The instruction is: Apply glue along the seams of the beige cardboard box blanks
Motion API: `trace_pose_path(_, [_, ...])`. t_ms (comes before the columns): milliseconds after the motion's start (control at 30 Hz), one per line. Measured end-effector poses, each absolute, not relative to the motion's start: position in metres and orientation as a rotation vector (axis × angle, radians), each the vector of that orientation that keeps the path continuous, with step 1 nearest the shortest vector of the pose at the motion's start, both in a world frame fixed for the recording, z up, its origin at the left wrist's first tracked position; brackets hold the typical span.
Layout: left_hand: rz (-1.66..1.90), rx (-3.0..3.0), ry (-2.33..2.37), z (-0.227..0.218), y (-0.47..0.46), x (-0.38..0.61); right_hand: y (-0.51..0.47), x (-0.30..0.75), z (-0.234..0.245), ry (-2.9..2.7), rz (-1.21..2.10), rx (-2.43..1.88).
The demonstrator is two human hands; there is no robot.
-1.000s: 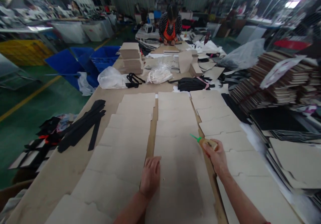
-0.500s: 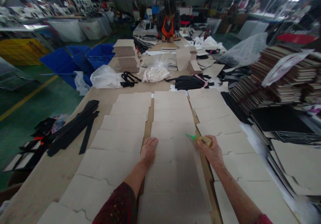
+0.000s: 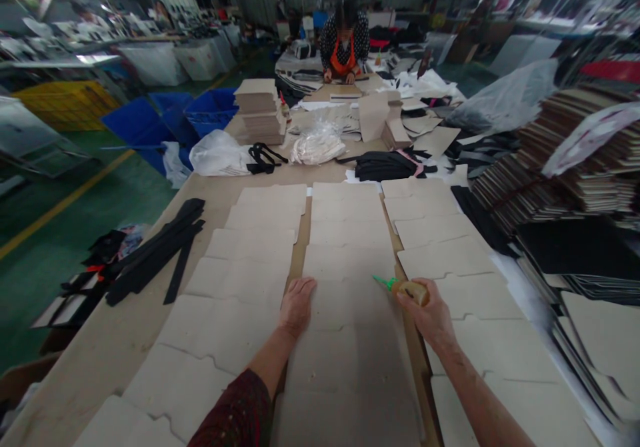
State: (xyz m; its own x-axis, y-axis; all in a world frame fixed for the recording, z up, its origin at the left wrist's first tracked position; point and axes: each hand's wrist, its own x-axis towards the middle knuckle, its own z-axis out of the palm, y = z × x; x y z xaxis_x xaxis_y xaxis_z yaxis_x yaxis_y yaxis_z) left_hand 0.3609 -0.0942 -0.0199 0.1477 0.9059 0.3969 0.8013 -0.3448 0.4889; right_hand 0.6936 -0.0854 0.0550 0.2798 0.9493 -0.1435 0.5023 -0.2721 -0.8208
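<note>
My left hand (image 3: 297, 304) lies flat, fingers apart, on the left edge of a grey cardboard sheet (image 3: 350, 300) in the middle row. My right hand (image 3: 428, 315) grips a small glue bottle (image 3: 409, 291) whose green nozzle points left over that same sheet. Three rows of overlapping grey cardboard sheets (image 3: 250, 273) cover the brown table (image 3: 140, 327).
Black strips (image 3: 160, 253) lie at the table's left edge. Stacked boards (image 3: 560, 167) and loose sheets crowd the right. Farther off are a cardboard stack (image 3: 257, 110), plastic bags (image 3: 220, 153), blue bins (image 3: 165, 120) and a person in an orange apron (image 3: 345, 50).
My left hand slid forward up the middle row and my sleeve came into view. My right hand with the bottle stayed near the same sheet.
</note>
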Motion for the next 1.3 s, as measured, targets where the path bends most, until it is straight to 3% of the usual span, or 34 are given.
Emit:
trace_pose_path(233, [0.970,2.221,1.721,-0.017,-0.097,0.362,-0.075,0.659,0.056,-0.921,1.003,-1.650])
trace_pose_path(400, [0.960,2.206,1.746,-0.018,-0.099,0.364,-0.073,0.619,0.066,-1.074,1.229,-1.532])
trace_pose_path(1133, [0.857,2.141,1.792,-0.008,-0.101,0.367,-0.053,0.576,0.060,-1.781,0.776,-1.605])
trace_pose_path(1300, [0.849,2.130,1.810,-0.009,-0.101,0.367,-0.058,0.585,0.063,-1.752,0.844,-1.652])
